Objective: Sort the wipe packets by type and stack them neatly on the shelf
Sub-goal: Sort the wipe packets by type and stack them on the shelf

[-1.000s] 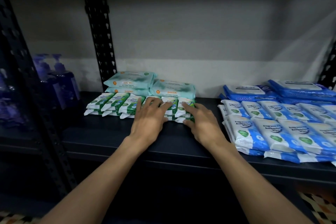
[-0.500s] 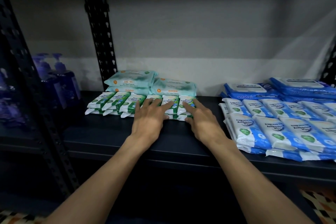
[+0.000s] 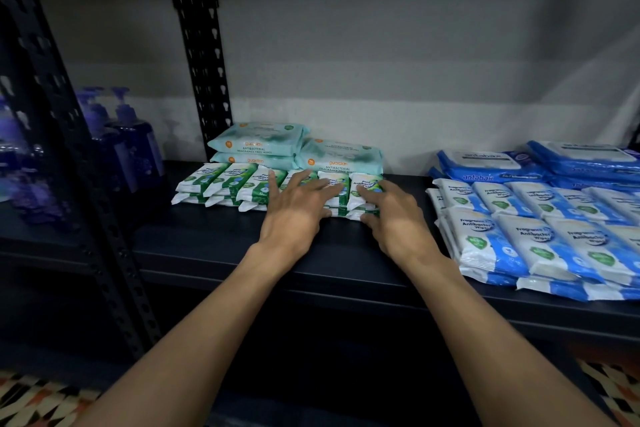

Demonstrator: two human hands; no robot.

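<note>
Shelf: left hand, right hand still on green packets

Two bare forearms, bare wrists, bare left hand, bare right hand

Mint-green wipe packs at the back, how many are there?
3. Two are stacked at the back left, the top pack on the lower pack; the third pack lies right of them. The small green packets in front may hide more.
</note>
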